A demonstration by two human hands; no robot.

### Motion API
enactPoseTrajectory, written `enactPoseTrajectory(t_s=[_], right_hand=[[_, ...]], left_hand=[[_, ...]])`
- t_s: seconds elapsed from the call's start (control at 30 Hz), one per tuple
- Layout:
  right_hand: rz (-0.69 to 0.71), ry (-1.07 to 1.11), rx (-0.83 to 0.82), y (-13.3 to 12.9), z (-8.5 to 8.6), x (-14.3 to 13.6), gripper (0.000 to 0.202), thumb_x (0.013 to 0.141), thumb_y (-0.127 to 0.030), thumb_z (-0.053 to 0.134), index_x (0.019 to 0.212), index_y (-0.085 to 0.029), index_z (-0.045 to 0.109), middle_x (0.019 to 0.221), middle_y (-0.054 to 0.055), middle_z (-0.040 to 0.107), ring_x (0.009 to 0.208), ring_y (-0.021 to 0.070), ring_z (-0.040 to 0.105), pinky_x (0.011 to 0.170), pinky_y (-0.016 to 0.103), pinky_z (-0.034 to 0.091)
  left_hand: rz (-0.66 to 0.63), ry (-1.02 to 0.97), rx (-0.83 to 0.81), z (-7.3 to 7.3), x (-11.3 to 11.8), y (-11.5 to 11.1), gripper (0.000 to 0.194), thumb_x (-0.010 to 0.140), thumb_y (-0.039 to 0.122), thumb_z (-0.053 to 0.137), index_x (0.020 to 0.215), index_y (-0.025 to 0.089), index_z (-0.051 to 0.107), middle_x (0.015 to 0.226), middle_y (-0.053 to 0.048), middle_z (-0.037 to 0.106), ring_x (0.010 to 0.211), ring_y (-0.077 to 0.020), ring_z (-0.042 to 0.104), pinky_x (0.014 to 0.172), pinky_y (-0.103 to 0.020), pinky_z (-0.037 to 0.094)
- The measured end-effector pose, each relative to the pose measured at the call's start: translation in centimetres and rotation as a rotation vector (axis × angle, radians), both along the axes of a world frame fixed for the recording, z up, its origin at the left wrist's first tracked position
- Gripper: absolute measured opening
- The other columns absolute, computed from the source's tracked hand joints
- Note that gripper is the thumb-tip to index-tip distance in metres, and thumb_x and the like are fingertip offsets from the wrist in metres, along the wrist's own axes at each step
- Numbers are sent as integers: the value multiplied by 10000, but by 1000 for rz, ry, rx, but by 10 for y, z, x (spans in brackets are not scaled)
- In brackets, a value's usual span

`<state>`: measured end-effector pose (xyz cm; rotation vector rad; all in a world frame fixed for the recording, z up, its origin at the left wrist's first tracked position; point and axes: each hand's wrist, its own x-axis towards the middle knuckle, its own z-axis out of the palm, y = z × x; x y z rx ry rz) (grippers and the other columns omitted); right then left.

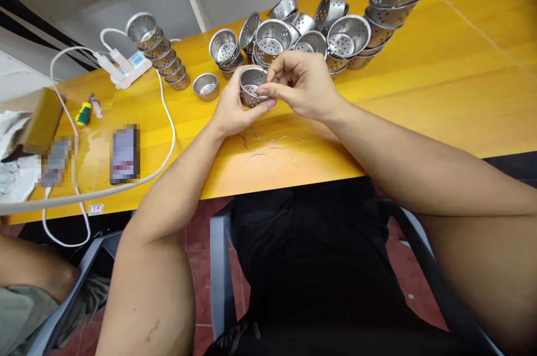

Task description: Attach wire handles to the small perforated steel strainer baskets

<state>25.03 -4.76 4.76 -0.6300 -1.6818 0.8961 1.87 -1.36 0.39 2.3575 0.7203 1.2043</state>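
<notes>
My left hand (233, 111) is wrapped round a small perforated metal cup (248, 98), tilted with its mouth towards me just above the table. At the cup's right rim my right hand (305, 83) is pinched, thumb and forefinger together; what lies between those fingertips is too small to make out. Below the hands, several thin curved wires (273, 148) lie on the yellow table (327, 163). A single perforated cup (206, 88) stands just left of my left hand. Behind my hands is a cluster of similar cups (272, 43), some stacked, some tipped over.
A tall leaning stack of cups (386, 12) rises at the right, another stack (161, 54) at the left. Nearby are a power strip (132, 70) with white cables, a phone (125, 153) and a green-yellow screwdriver (84, 114). Another person's leg (36, 269) shows at lower left.
</notes>
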Motion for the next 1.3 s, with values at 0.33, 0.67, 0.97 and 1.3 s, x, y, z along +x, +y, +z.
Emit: enactPoseTrajectory(t_s=[0.33,0.67,0.97,1.3], right_hand=[[-39,-18,74,-5,3,1,558,899,-806,981,1115,-335,775,944,25,733,725,241,639,641,398,575],[-157,-252,202,-8,12,12,233,985,-610,877,1046,-388,847,1316,106,779,1040,381,712,948,576,696],[-69,-363,310,4,-7,11,270,932,-295,860,1181,-395,885,1439,120,728,1292,431,697,1129,666,641],[-71,-314,221,-1,-2,11,337,946,-409,880,1281,-433,867,1470,102,723,1189,400,704,1049,607,680]], left_hand=[[38,-16,41,-7,-7,12,943,955,933,778,1619,346,454,1524,-106,663,1436,-359,740,1294,-567,604],[178,-18,-8,2,-9,7,1013,894,1034,722,1608,365,457,1524,-117,671,1471,-385,734,1342,-593,599],[211,29,-13,6,-5,0,1011,887,1049,717,1590,360,489,1515,-102,684,1500,-406,741,1363,-631,596],[153,13,23,4,-17,11,1005,917,1052,651,1659,423,402,1589,-95,626,1554,-392,691,1358,-589,587]])
